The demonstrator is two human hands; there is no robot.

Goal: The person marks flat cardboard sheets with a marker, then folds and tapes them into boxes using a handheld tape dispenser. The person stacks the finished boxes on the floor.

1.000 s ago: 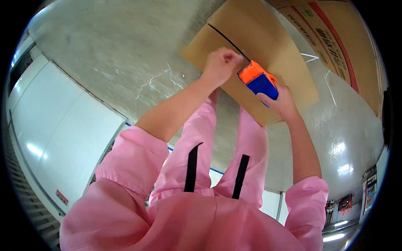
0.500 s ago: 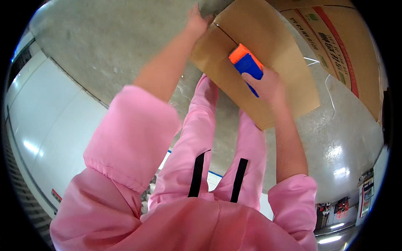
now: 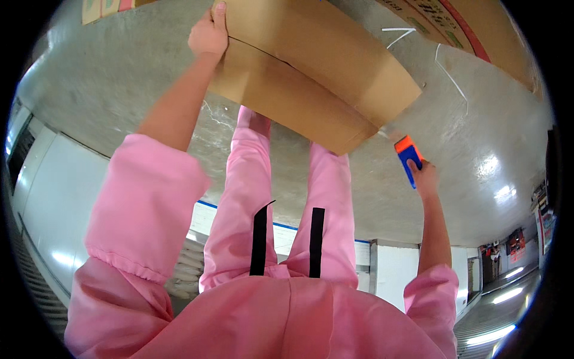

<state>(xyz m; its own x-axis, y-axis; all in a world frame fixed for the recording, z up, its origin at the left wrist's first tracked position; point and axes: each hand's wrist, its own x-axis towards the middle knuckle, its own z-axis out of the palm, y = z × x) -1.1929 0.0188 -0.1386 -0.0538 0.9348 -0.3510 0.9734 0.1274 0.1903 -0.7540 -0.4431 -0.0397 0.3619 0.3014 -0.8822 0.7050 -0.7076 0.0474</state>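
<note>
A brown cardboard box is tilted in front of my legs, with a seam running lengthwise across the face turned toward me. My left hand grips its far-left edge, thumb up along the side and the other fingers partly hidden. Off the box's right end, my right hand is closed around a blue and orange tape dispenser. The orange head points up toward the box corner, apart from it. Something pale and blurred shows between the head and that corner; I cannot tell whether it is tape.
Larger printed cartons with a red stripe stand at the far right. More cartons show at the far left. White strips lie on the grey concrete floor. White panels line the left side.
My right hand has drawn the tape dispenser from the middle of the seam past the box's right end. In the picture, the box and my left hand have shifted left and up.
</note>
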